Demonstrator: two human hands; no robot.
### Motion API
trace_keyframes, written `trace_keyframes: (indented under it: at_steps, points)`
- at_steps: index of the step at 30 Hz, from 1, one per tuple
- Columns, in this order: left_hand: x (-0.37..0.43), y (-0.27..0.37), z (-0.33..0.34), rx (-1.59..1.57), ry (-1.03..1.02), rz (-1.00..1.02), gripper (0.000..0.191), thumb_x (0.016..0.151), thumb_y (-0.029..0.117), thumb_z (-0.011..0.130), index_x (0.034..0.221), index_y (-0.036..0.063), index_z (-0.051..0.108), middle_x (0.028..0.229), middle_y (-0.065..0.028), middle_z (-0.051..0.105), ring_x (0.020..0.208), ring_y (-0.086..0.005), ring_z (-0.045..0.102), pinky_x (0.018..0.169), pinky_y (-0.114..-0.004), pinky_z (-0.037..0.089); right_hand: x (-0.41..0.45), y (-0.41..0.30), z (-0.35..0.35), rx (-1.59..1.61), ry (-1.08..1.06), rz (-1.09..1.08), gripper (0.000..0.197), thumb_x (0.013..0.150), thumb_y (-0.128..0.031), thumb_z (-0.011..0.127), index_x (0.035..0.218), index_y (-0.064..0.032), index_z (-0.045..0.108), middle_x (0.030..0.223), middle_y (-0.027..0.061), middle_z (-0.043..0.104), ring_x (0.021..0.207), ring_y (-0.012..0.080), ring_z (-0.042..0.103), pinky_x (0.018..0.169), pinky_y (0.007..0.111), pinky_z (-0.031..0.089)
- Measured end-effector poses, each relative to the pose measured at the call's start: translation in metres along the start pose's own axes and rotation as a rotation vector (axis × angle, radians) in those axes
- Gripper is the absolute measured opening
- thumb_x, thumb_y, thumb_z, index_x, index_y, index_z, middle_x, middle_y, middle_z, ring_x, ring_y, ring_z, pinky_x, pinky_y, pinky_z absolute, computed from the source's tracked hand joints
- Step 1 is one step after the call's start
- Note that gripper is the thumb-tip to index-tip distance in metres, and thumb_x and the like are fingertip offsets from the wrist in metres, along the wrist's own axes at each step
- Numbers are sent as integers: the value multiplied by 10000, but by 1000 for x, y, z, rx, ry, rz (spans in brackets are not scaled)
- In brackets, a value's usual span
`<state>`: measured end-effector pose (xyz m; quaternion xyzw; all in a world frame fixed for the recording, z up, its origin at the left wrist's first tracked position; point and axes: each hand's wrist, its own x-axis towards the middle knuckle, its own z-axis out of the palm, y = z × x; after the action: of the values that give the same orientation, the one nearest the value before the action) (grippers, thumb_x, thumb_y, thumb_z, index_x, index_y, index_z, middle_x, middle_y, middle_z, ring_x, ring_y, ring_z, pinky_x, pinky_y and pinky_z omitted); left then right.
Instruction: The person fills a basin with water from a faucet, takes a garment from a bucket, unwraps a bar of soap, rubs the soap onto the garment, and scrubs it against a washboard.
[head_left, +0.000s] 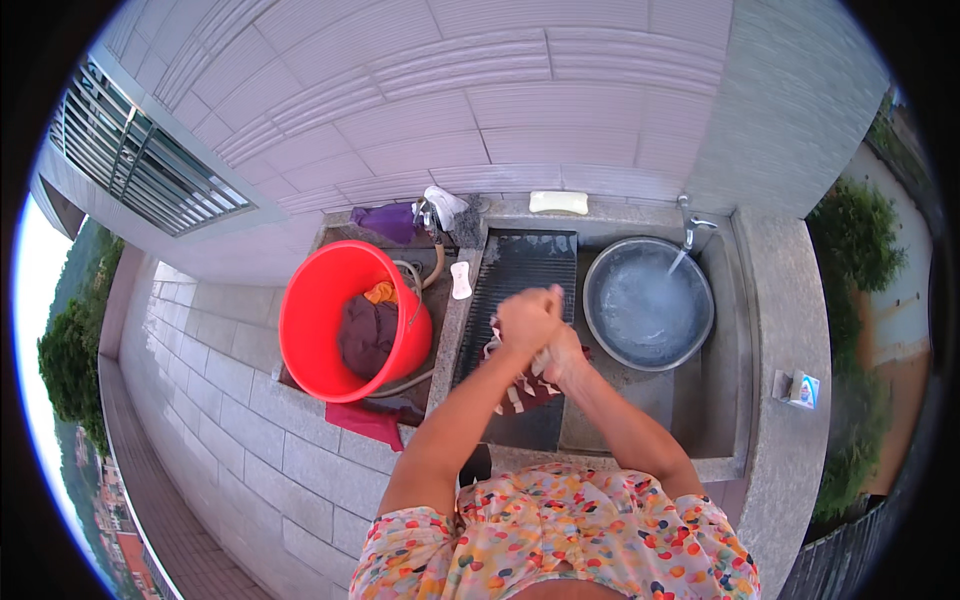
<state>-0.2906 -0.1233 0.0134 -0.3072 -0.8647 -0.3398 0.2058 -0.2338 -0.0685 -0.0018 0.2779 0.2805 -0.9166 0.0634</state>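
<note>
My left hand (529, 319) and my right hand (562, 356) are pressed together over a ribbed dark washboard slab (525, 255). Both grip a dark red garment with white patterning (514, 397), part of which hangs onto the slab below them. Just right of the slab, a round metal basin (649, 304) holds cloudy water, and a stream runs into it from a metal tap (688, 225).
Left of the slab stands a red bucket (315, 322) with dark and orange cloth inside. Soap bars rest on the back ledge (559, 202) and the divider (460, 280). Purple cloth (386, 222) hangs behind the bucket. A small box (804, 391) sits on the right ledge.
</note>
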Motion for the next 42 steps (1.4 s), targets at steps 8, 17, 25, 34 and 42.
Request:
trace_keyframes:
  at_steps: [8, 17, 25, 34, 42]
  points:
    - [-24, 6, 33, -62, 42, 22, 273, 738, 307, 620, 545, 123, 563, 589, -112, 586, 541, -305, 579, 498, -425, 443, 31, 16, -59, 48, -150, -442, 313, 899, -368, 406, 820, -88, 521, 729, 85, 568, 628, 212, 557, 606, 366, 465]
    - [19, -54, 5, -469, 113, -625, 427, 880, 307, 482, 614, -23, 536, 575, -152, 563, 505, -265, 549, 534, -401, 438, 11, -25, -10, 256, -229, 8, 429, 929, -393, 366, 1006, -14, 554, 989, 137, 612, 912, 251, 595, 852, 378, 461]
    - [-8, 54, -16, -227, -5, 208, 291, 795, 193, 579, 565, 44, 477, 527, -147, 511, 489, -341, 528, 465, -437, 399, -4, 3, -12, 472, -194, -234, 263, 904, -323, 426, 822, -114, 563, 698, 30, 550, 600, 177, 542, 556, 306, 464]
    - [-9, 40, 0, -298, 4, 64, 259, 765, 178, 594, 567, 45, 494, 513, -162, 482, 495, -339, 527, 477, -410, 404, 12, 20, -37, 336, -529, -619, 352, 912, -409, 385, 829, -106, 544, 756, 20, 545, 739, 163, 545, 697, 364, 452]
    - [26, -15, -19, -258, -459, -269, 458, 816, 442, 555, 716, -5, 552, 634, -179, 579, 630, -323, 591, 596, -398, 441, 9, -46, -8, -121, 104, -283, 227, 846, -240, 524, 716, -57, 558, 643, 33, 545, 539, 118, 499, 498, 281, 415]
